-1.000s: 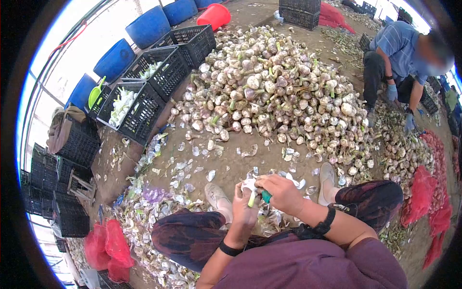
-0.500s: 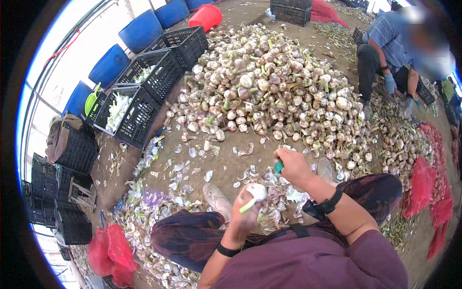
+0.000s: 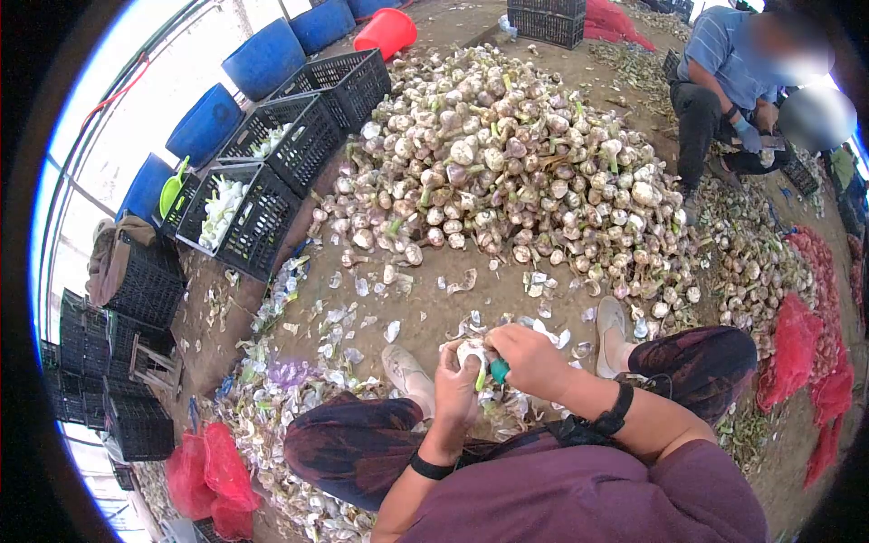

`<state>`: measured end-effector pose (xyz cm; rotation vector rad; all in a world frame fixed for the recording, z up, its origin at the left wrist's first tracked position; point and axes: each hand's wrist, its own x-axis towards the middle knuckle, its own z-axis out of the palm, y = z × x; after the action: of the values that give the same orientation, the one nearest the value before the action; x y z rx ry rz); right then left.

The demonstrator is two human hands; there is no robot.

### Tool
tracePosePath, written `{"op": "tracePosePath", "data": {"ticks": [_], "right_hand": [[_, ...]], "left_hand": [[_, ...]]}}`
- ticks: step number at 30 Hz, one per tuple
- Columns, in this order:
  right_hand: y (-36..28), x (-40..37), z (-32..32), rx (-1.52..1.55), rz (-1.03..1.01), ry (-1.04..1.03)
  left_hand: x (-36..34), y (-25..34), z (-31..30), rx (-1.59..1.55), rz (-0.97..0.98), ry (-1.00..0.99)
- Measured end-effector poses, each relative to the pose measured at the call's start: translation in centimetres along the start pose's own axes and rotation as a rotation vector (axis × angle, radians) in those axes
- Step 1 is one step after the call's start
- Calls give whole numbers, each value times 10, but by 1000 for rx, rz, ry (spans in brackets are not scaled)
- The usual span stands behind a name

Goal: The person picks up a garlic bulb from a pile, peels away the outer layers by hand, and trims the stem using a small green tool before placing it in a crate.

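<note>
A whitish garlic bulb (image 3: 472, 349) with a short green stem is gripped in my left hand (image 3: 453, 387), above the peel-strewn floor between my feet. My right hand (image 3: 532, 362) is closed around a small tool with a green handle (image 3: 499, 370). Its fingers meet the bulb's right side, and the tool's working end is hidden there. In front of both hands lies a large heap of unpeeled garlic bulbs (image 3: 507, 172). Loose garlic skins (image 3: 339, 330) are scattered around my shoes.
Black crates (image 3: 240, 217) holding peeled white garlic stand at left, with blue barrels (image 3: 262, 59) and a red bucket (image 3: 386, 33) behind. Red mesh bags (image 3: 787, 353) lie at right, others (image 3: 213, 475) at lower left. A co-worker (image 3: 724, 90) sits at upper right.
My right hand has come left and down with the green-handled tool, onto the garlic bulb. My left hand has turned the bulb slightly. The co-worker's hands have lifted from the floor.
</note>
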<state>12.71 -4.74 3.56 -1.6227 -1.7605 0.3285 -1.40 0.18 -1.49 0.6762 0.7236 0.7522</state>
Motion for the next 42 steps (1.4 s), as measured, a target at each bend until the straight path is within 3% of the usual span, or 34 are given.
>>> {"op": "tracePosePath", "data": {"ticks": [2,8,11,14,15,18,21,26,31,34,40,42], "right_hand": [[1,-1,2,-106,-103,34],[3,4,2,-91,-31,21],[30,5,1,-215,155,33],[68,5,-9,-353,300,20],[71,-1,-9,-381,383,-123],[17,7,-25,79,248,-95],[0,6,-5,181,26,48],[1,3,4,20,-18,-107],[4,7,-1,-28,-53,-161],[13,8,-1,-164,53,-65],[17,4,-12,-235,277,-103],[26,-1,-14,-293,221,-164]], "left_hand": [[1,2,0,48,-51,38],[2,13,-6,165,-141,-9],[-7,24,-4,118,-292,-69],[-10,14,-8,2,-282,-94],[-11,15,-9,9,-271,-52],[-1,3,-22,-43,-177,-139],[-2,6,-5,1,-162,-46],[-6,4,-1,-74,-179,-67],[0,-11,-19,120,-90,-89],[1,-11,-19,66,-94,-128],[-3,-3,-15,-22,-134,-77],[-2,-2,-15,-73,-171,-85]]}}
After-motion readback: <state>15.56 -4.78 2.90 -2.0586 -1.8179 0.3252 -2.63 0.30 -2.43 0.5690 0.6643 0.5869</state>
